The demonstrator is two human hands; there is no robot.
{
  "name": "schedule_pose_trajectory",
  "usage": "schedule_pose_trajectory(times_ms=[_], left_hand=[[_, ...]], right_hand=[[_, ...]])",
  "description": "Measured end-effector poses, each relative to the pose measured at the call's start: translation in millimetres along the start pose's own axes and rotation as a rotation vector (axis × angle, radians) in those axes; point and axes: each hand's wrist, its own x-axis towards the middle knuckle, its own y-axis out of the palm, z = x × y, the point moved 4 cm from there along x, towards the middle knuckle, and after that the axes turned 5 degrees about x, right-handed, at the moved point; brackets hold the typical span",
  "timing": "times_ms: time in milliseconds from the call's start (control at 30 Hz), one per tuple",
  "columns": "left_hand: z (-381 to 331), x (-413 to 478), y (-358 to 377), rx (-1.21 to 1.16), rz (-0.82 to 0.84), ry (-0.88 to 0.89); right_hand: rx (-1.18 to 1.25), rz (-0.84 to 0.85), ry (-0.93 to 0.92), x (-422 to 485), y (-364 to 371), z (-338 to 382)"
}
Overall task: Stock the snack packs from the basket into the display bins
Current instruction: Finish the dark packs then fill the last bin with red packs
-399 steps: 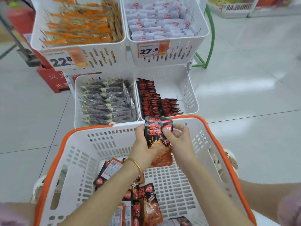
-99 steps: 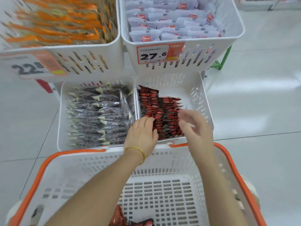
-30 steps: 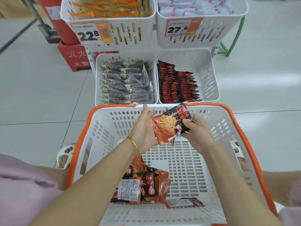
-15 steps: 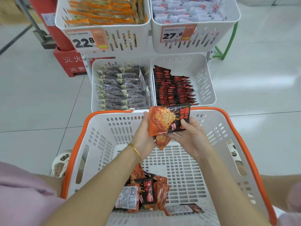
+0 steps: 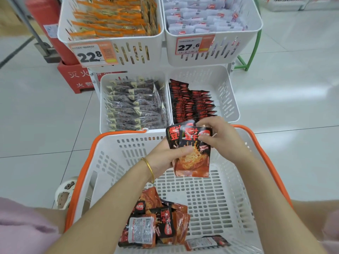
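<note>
Left hand (image 5: 163, 158) and right hand (image 5: 222, 140) pinch snack packs (image 5: 192, 163) above basket (image 5: 126, 150); price tags (image 5: 91, 55) read 22.8, 27.6.

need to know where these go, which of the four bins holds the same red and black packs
The lower right bin: its red-and-black packs match the held packs. The other three hold orange, white and dark grey packs.
</note>
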Motion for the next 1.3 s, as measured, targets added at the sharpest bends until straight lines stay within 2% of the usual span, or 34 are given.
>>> schedule_pose_trajectory(times_ms=[100, 233, 300, 367, 433, 500, 567, 667, 733, 800, 933, 1133, 1300], left_hand=[[0, 7, 2, 0.222, -0.029, 0.071], [-2, 18, -2, 0.323, -0.111, 0.103], [-6, 29, -7, 0.358, -0.094, 0.106], [-14, 46, -12, 0.401, -0.075, 0.094], [-24, 68, -14, 0.471, -0.072, 0.096], [-38, 91, -12, 0.537, -0.137, 0.151], [-47, 110, -17, 0.658, -0.305, 0.247], [-44, 127, -30, 1.086, -0.508, 0.314], [-30, 137, -33, 1.292, -0.482, 0.303], [-16, 144, -33, 1.375, -0.461, 0.276], [-10, 155, -33, 1.395, -0.499, 0.279], [-6, 157, -35, 1.419, -0.517, 0.245], [-6, 161, -35, 1.411, -0.483, 0.208]], right_hand=[[0.003, -0.061, 0.002, 3, 2, 5], [-0.058, -0.043, 0.032, 14, -2, 3], [-0.013, 0.072, 0.109, 24, -9, -2], [0.173, 0.262, 0.205, 34, -18, -4], [0.248, 0.327, 0.207, 49, -29, -3], [0.194, 0.194, 0.145, 71, -47, -5], [0.004, -0.072, 0.059, 93, -73, -11], [-0.425, -0.403, -0.034, 118, -101, -29], [-0.565, -0.505, -0.103, 138, -101, -47], [-0.605, -0.536, -0.175, 160, -90, -67], [-0.514, -0.430, -0.121, 211, -64, -102], [-0.235, 0.020, 0.127, 251, -24, -129], [-0.117, 0.141, 0.254, 261, -12, -138]])
